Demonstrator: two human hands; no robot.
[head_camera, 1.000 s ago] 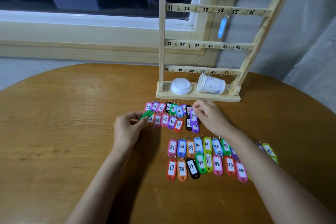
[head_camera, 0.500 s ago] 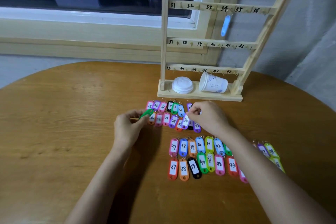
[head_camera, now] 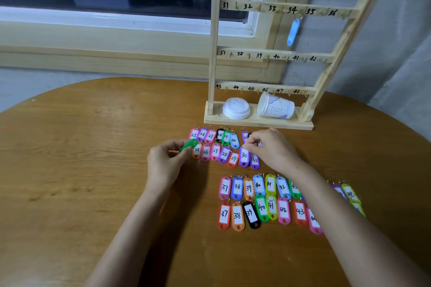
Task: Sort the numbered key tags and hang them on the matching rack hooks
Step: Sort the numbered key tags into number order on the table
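At the centre left of the frame, the left hand [head_camera: 166,163] pinches a small green plastic key tag [head_camera: 189,144] between thumb and fingertips, just above the round brown wooden table [head_camera: 93,170]. Its label side cannot be seen, so its number cannot be read.

Just to the right, two short rows of coloured plastic key tags [head_camera: 215,151] lie flat on the table. The back row reads 25, 26, 27, 28, 29, 30, 31 and the front row 25, 26, 27, 28, 29. A purple tag marked 30 [head_camera: 244,157] and one marked 32 close the front row. The right hand [head_camera: 275,152] hovers there with its fingers curled and its tips at the ring end of tag 30. Whether it grasps anything cannot be told.

Lower in the frame, two longer rows of tags [head_camera: 256,202] run from 37 to 43 or 44, and further tags are partly hidden by the right forearm.

At the upper right stands the pale wooden hook rack [head_camera: 275,56], with rails handwritten 31–36, 37–42 and 43–48. One light blue tag [head_camera: 292,32] hangs near 34.

The tags look light, stiff and smooth. They are probably best pinched by the plastic body, which leaves the thin metal ring free for the hook.
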